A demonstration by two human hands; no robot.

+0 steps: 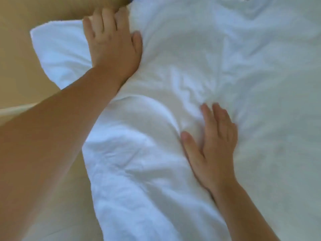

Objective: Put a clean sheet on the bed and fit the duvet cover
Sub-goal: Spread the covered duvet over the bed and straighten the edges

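The white duvet cover (pixel 225 58) lies crumpled under both hands and fills everything to the right of them. It looks padded, though the blur makes it hard to tell whether the filling is fully inside.

The left hand (pixel 111 42) rests flat on the cloth near its far left edge, released, with straight fingers (pixel 106 16) pointing away from the person and the thumb spread out to the right. A rounded corner (pixel 57 54) of the cover sticks out just to the left of this hand.

The right hand (pixel 213 145) lies nearer the person and well apart from the left one. It is also released and holds nothing, its palm down and its fingers straight on the fabric. Small creases fan out from just beyond its fingertips. A thick, puffy fold (pixel 139 153) bulges immediately to the left of its thumb and runs back toward the person.

The bare left forearm (pixel 52 145) crosses the near left side. Under and beyond it lies a plain beige surface (pixel 20 58); whether this is mattress or floor cannot be told.
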